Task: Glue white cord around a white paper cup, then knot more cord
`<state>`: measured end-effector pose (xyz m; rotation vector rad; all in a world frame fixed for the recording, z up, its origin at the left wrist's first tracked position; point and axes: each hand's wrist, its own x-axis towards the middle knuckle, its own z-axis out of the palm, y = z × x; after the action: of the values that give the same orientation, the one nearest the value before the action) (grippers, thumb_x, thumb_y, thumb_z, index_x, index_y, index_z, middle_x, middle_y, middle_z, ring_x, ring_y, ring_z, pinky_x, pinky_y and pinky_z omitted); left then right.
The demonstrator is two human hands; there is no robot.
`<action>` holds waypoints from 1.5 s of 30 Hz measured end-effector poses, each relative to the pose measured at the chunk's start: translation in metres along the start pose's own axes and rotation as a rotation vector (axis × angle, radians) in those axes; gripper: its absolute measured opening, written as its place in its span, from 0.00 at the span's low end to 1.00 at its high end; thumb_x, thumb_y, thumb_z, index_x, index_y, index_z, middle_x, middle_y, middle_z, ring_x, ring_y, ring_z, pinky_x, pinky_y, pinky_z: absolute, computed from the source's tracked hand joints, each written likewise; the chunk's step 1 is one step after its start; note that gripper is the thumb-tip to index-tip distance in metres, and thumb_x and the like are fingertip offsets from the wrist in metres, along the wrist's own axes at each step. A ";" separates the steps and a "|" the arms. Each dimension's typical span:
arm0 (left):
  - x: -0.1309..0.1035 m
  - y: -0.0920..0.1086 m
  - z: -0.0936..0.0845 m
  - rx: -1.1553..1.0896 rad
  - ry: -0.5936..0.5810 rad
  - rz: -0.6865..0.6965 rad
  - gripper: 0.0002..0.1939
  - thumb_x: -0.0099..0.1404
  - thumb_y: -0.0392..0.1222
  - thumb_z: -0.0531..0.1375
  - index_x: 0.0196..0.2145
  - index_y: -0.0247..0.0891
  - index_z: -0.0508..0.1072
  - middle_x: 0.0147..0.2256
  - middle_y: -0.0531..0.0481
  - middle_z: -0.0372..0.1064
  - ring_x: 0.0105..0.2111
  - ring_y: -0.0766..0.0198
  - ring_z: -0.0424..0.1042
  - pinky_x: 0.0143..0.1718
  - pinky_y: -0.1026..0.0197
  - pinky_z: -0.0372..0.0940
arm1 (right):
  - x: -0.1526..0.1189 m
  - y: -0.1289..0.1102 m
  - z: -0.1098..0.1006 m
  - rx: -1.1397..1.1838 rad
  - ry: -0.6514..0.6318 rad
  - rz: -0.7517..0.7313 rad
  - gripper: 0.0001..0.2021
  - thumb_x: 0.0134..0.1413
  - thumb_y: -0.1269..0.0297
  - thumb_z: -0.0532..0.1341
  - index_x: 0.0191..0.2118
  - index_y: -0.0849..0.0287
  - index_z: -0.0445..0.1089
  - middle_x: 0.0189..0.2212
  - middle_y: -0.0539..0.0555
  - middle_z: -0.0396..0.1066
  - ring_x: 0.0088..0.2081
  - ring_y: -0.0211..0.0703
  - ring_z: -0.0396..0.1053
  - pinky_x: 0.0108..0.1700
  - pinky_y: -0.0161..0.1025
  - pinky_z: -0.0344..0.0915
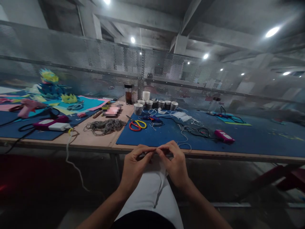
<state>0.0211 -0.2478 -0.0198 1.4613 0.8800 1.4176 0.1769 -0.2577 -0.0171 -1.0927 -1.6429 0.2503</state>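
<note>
My left hand and my right hand meet fingertip to fingertip above my lap, just in front of the table's near edge. Thumb and forefinger of each are pinched together. Whatever lies between them is too small or hidden to name. Beyond the hands, scissors with one red and one yellow handle lie on the blue mat. A thin white cord trails over the mat to the table edge, right of my right hand. Left of the scissors sits a heap of grey cord.
Several small cups stand near the mesh partition, beside a dark bottle. A blue glue gun lies behind the scissors, a magenta device to the right. Further left are a pink glue gun and a power strip.
</note>
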 end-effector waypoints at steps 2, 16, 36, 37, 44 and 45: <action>0.001 0.002 0.000 0.031 0.011 0.000 0.07 0.62 0.40 0.63 0.36 0.38 0.81 0.34 0.48 0.72 0.29 0.66 0.68 0.29 0.67 0.64 | -0.001 0.001 0.000 -0.026 0.000 -0.005 0.03 0.61 0.66 0.61 0.36 0.56 0.73 0.33 0.52 0.68 0.35 0.40 0.68 0.39 0.37 0.66; 0.001 0.000 -0.007 0.121 -0.055 0.002 0.11 0.63 0.39 0.61 0.42 0.40 0.80 0.36 0.47 0.71 0.29 0.65 0.68 0.28 0.67 0.63 | -0.003 -0.001 -0.006 -0.203 -0.059 -0.138 0.04 0.63 0.65 0.59 0.39 0.55 0.71 0.35 0.54 0.68 0.37 0.43 0.67 0.41 0.41 0.65; 0.003 0.004 -0.011 -0.166 -0.104 -0.206 0.06 0.55 0.39 0.66 0.31 0.34 0.80 0.25 0.51 0.69 0.24 0.67 0.63 0.27 0.65 0.59 | 0.007 0.001 -0.010 0.043 -0.124 -0.009 0.05 0.61 0.64 0.61 0.34 0.57 0.73 0.32 0.51 0.69 0.36 0.41 0.68 0.39 0.38 0.65; 0.003 0.003 -0.011 -0.195 -0.096 -0.225 0.07 0.54 0.39 0.67 0.31 0.34 0.80 0.25 0.51 0.69 0.24 0.68 0.63 0.27 0.65 0.59 | 0.007 0.001 -0.010 0.047 -0.122 -0.006 0.05 0.61 0.64 0.61 0.34 0.57 0.73 0.32 0.51 0.69 0.36 0.41 0.68 0.39 0.38 0.65; 0.005 -0.003 -0.009 -0.268 -0.068 -0.260 0.08 0.54 0.40 0.67 0.32 0.34 0.80 0.24 0.50 0.69 0.24 0.68 0.62 0.27 0.65 0.59 | 0.004 -0.001 -0.008 0.052 -0.100 -0.023 0.04 0.61 0.66 0.61 0.36 0.56 0.73 0.33 0.52 0.69 0.36 0.41 0.68 0.40 0.38 0.66; 0.005 -0.004 -0.009 -0.255 -0.064 -0.246 0.08 0.55 0.40 0.67 0.33 0.34 0.80 0.25 0.49 0.70 0.24 0.68 0.62 0.27 0.65 0.59 | 0.004 -0.001 -0.008 0.046 -0.098 -0.031 0.04 0.60 0.66 0.61 0.36 0.56 0.73 0.33 0.52 0.69 0.36 0.41 0.68 0.40 0.38 0.66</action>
<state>0.0134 -0.2409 -0.0221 1.1580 0.7785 1.2424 0.1834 -0.2585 -0.0109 -1.0333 -1.7315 0.3246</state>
